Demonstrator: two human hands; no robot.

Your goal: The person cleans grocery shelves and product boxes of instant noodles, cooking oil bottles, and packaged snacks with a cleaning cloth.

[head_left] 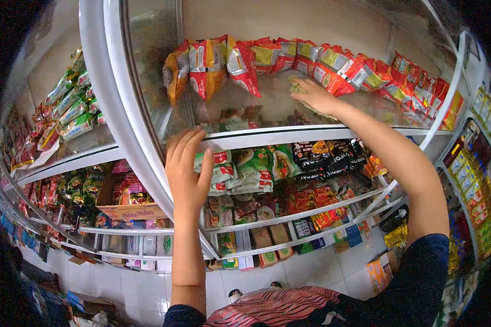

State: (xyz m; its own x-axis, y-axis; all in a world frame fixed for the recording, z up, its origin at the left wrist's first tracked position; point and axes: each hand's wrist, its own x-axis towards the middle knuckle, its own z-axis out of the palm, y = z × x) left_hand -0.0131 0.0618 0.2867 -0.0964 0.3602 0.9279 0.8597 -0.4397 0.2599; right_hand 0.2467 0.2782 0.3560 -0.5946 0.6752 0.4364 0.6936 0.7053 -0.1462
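Observation:
My right hand (pixel 316 98) reaches over the glass shelf (pixel 273 106) and presses down on a pale yellowish cloth (pixel 294 87), which shows at the fingertips and below the palm. Just beyond that hand stands a curved row of red and yellow snack packets (pixel 311 54). My left hand (pixel 186 166) is at the white front edge of the same shelf, fingers stretched out and thumb apart, with nothing held. An orange and red packet (pixel 207 60) leans at the row's left end.
A white upright post (pixel 125 109) stands left of my left hand. Green and white packets (pixel 248 169) and black packets (pixel 324 158) fill the shelf below. More packets (pixel 73 109) lie on the left shelf. Hanging sachets (pixel 469 180) line the right side.

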